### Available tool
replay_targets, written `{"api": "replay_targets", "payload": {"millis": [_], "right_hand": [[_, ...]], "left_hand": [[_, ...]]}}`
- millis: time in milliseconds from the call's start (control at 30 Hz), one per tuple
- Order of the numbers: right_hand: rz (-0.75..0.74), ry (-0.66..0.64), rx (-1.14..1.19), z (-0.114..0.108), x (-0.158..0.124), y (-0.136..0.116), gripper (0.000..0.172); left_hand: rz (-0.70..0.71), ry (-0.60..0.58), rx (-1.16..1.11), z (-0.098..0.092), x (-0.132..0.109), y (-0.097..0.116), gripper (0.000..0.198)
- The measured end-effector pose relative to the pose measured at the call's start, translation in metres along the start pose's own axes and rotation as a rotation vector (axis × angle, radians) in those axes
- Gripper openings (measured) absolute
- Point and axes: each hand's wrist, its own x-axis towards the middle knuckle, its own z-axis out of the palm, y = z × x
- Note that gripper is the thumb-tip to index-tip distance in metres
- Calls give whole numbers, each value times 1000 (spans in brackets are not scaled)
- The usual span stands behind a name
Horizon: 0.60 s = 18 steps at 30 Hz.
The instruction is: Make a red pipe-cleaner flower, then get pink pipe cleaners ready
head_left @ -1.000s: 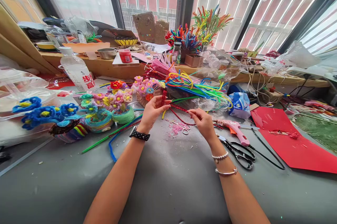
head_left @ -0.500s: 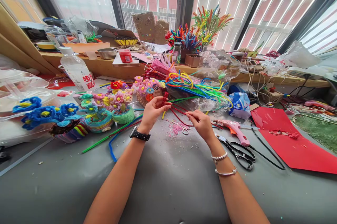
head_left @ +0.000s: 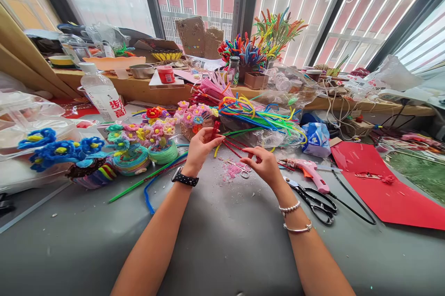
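Note:
My left hand [head_left: 200, 148] pinches a dark red, glittery pipe cleaner [head_left: 216, 128], whose folded or coiled part stands upright between thumb and fingertips. Red strands run from there rightward to my right hand [head_left: 262, 164]. The fingers of that hand are bent around the strand near the fingertips, and the exact contact is partly hidden. On the grey table [head_left: 222, 240] just below lie small scissors [head_left: 244, 173] and a heap of pink clippings [head_left: 230, 172].
Large black-handled scissors [head_left: 318, 203] and a pink glue gun [head_left: 314, 176] lie at right, beside red card [head_left: 399, 189]. Pipe-cleaner flowers in pots [head_left: 163, 151] stand at left, near a water bottle [head_left: 102, 94]. Behind my hands is a pile of colourful pipe cleaners [head_left: 260, 113].
My right hand has shifted slightly left and its fingers have changed their hold. The loop of red strand that hung between the hands no longer shows. My left hand has barely moved.

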Motion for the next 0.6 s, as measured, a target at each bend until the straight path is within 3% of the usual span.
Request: {"api": "replay_targets", "payload": {"millis": [100, 233, 400, 500, 600], "right_hand": [[-41, -20, -98, 3, 0, 3, 44], [-48, 0, -169, 7, 0, 6, 34], [-70, -19, -194, 10, 1, 6, 35], [-62, -47, -192, 11, 1, 8, 35], [-57, -56, -270, 11, 0, 11, 37]], "left_hand": [[-21, 31, -39, 0, 0, 0, 34], [-88, 67, -109, 0, 0, 0, 34], [-111, 119, -138, 1, 0, 0, 36], [-74, 111, -20, -2, 1, 0, 35], [60, 152, 322, -5, 0, -2, 29]]}}
